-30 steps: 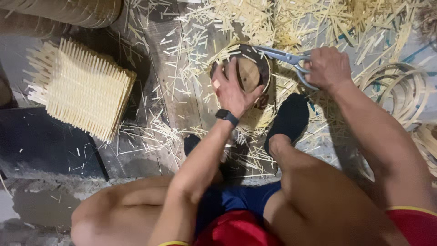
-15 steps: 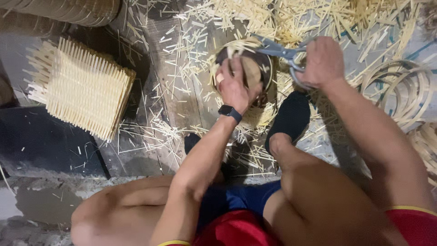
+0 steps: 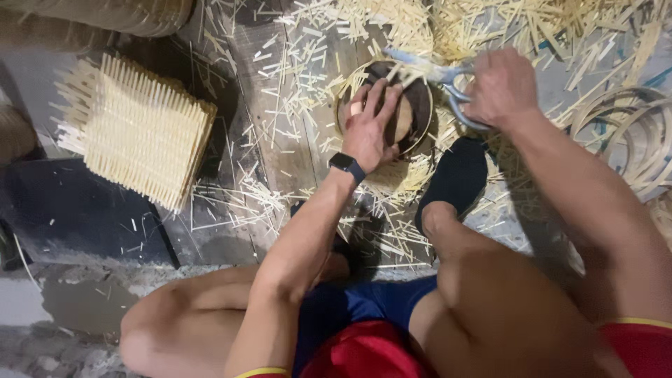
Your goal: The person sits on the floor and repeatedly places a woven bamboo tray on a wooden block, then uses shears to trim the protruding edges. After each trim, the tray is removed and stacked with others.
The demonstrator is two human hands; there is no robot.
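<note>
At frame left a stack of woven mats (image 3: pixel 140 129) lies finished-looking; at upper centre your left hand (image 3: pixel 371 126) presses flat on the round woven piece (image 3: pixel 402 112), while your right hand (image 3: pixel 500 87) grips scissors (image 3: pixel 437 77) at its still-ragged rim, trimming apparently partway done.

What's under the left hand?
The left hand presses on a round woven piece inside a dark ring. The hand covers the piece's middle; scissors overlap its top edge.
</note>
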